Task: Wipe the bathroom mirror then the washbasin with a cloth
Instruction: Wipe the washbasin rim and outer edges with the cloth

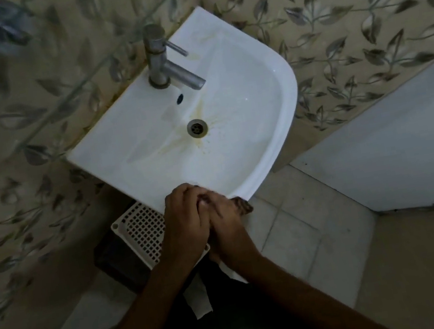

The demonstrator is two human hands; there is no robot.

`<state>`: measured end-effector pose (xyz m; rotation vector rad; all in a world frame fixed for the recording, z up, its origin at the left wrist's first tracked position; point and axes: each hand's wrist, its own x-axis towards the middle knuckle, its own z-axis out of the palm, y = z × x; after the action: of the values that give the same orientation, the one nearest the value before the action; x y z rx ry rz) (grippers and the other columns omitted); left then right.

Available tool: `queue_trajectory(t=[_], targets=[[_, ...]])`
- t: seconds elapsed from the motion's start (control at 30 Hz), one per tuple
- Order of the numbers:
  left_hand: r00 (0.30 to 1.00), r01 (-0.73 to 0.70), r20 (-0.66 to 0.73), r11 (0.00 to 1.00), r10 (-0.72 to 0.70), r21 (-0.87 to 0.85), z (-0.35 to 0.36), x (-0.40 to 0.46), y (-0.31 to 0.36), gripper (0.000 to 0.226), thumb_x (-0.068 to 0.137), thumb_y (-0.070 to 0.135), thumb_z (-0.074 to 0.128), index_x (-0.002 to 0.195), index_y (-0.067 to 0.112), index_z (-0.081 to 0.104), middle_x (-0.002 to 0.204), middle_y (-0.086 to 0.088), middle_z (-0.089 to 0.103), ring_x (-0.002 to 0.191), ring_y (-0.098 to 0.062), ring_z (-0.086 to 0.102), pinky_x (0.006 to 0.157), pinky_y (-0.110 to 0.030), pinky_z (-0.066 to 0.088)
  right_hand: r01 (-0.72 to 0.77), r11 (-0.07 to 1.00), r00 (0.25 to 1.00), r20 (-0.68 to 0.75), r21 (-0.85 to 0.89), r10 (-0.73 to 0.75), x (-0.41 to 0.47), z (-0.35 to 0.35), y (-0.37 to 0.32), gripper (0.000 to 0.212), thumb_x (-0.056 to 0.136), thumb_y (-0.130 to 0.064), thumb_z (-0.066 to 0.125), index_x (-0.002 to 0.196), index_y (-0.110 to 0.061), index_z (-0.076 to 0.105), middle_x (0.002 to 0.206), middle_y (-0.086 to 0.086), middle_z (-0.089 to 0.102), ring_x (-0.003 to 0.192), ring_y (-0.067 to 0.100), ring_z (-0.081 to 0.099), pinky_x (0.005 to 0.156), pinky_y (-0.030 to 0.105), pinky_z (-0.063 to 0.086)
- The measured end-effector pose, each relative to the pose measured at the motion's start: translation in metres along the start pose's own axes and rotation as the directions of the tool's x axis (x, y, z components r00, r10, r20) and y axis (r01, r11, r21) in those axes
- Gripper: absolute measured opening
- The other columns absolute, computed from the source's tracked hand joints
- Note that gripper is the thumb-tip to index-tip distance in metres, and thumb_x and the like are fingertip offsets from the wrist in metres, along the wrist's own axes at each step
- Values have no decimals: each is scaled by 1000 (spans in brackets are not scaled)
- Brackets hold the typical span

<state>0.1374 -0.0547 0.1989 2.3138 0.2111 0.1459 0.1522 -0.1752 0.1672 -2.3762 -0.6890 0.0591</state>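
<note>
Washbasin (273, 114), stained around drain (197, 127); left hand (184, 224) and right hand (226, 220) clasped together at its near rim, gripping white cloth (200, 300) hanging below; advisably scrub stains firmly.

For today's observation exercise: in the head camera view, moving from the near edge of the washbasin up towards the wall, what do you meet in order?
Clasped hands, left hand and right hand, at the washbasin front rim → drain ringed by yellowish stains → overflow hole → tap → leaf-patterned wall tiles.
</note>
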Motion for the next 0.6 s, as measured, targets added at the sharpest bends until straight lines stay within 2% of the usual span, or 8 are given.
queue_trajectory(t=[0.1, 0.2, 0.27, 0.3, 0.37, 0.43, 0.53, 0.6], targets=[[999, 46, 20, 999, -46, 3, 4, 8, 2, 22, 96, 20, 50, 116, 16, 58, 122, -2, 53, 110, -18, 46, 93, -32, 45, 77, 997, 997, 30, 20, -77, 1, -10, 14, 39, 98, -16, 58, 137, -10, 55, 144, 11, 52, 131, 26, 50, 108, 48, 43], [999, 6, 54, 1000, -7, 10, 7, 12, -2, 31, 94, 26, 46, 120, 15, 57, 126, -4, 54, 113, -19, 46, 97, -29, 41, -25, 999, 1000, 16, -27, 25, 11, -40, 54, 47, 97, -25, 46, 140, -8, 52, 145, 13, 50, 129, 28, 50, 108, 43, 44], [997, -24, 72, 1000, 23, 10, 10, 18, -1, 30, 94, 26, 47, 120, 16, 59, 124, -3, 55, 114, -18, 48, 98, -25, 38, -123, 992, 992, -45, -23, 122, 32, -63, 91, 46, 99, -19, 47, 144, -9, 50, 146, 14, 48, 130, 28, 46, 112, 36, 39], [996, -32, 86, 999, 30, 19, 13, 22, 2, 30, 94, 26, 47, 120, 17, 59, 123, -2, 56, 114, -18, 49, 98, -26, 40, -163, 985, 985, -67, -55, 160, 46, -73, 110, 47, 98, -15, 49, 145, -11, 48, 147, 14, 47, 131, 28, 44, 113, 36, 37], [991, -53, 123, 998, 48, 36, 22, 33, 12, 32, 92, 26, 48, 120, 17, 59, 121, -4, 58, 112, -21, 52, 96, -35, 46, -200, 974, 975, -116, -101, 188, 76, -89, 144, 48, 98, -9, 51, 146, -11, 47, 148, 15, 46, 134, 30, 40, 114, 45, 36], [977, -98, 193, 995, 90, 35, 33, 48, 27, 37, 91, 28, 47, 124, 14, 58, 123, -7, 58, 113, -24, 53, 96, -41, 49, -257, 961, 960, -143, -100, 242, 99, -98, 165, 46, 101, -11, 49, 147, -11, 46, 151, 15, 44, 139, 31, 36, 115, 50, 33], [947, -136, 296, 990, 125, 19, 48, 80, 56, 46, 94, 28, 49, 137, 10, 51, 136, -12, 52, 125, -28, 48, 103, -43, 45, -280, 955, 953, -153, -101, 263, 100, -96, 167, 44, 102, -15, 46, 146, -11, 47, 152, 13, 43, 143, 30, 34, 116, 53, 31], [946, -118, 303, 993, 114, -5, 59, 103, 73, 48, 97, 25, 53, 142, 9, 46, 143, -13, 48, 131, -28, 44, 110, -43, 41, -243, 967, 959, -166, -71, 229, 83, -88, 152, 42, 102, -13, 47, 144, -9, 50, 151, 12, 45, 143, 27, 35, 116, 52, 31]])
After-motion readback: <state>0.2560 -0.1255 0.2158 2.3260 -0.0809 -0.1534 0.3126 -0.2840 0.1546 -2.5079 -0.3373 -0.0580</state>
